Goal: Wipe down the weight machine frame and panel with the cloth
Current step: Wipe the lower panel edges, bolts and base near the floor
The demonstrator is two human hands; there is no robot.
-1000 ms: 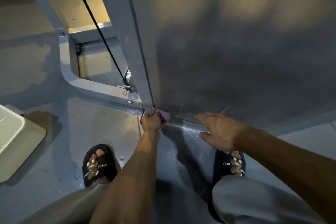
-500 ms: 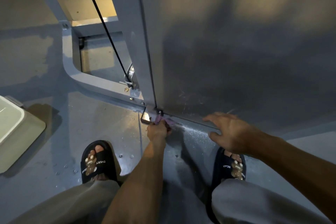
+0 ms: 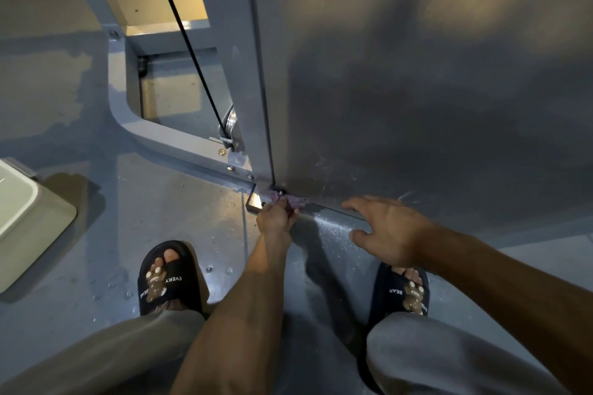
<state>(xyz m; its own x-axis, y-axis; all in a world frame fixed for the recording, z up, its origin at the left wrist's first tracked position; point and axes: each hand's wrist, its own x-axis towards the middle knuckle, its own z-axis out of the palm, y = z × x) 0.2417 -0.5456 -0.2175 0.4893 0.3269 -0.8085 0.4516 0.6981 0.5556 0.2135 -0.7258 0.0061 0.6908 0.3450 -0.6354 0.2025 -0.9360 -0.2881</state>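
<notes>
A large grey metal panel (image 3: 417, 90) of the weight machine fills the upper right. Its grey frame (image 3: 179, 141) runs down the left and bends along the floor. My left hand (image 3: 275, 218) grips a small purple cloth (image 3: 293, 201) against the panel's bottom left corner, beside a bolt. My right hand (image 3: 386, 231) is spread with straight fingers, its fingertips at the panel's bottom edge, a short way right of the cloth.
A black cable (image 3: 189, 51) runs down to a pulley (image 3: 230, 125) inside the frame. A pale bin (image 3: 22, 218) sits on the wet grey floor (image 3: 173, 228) at the left. My feet in black slides (image 3: 170, 276) stand close to the panel.
My left hand has slid the cloth a little down at the panel's bottom corner. The right hand has held its place at the bottom edge.
</notes>
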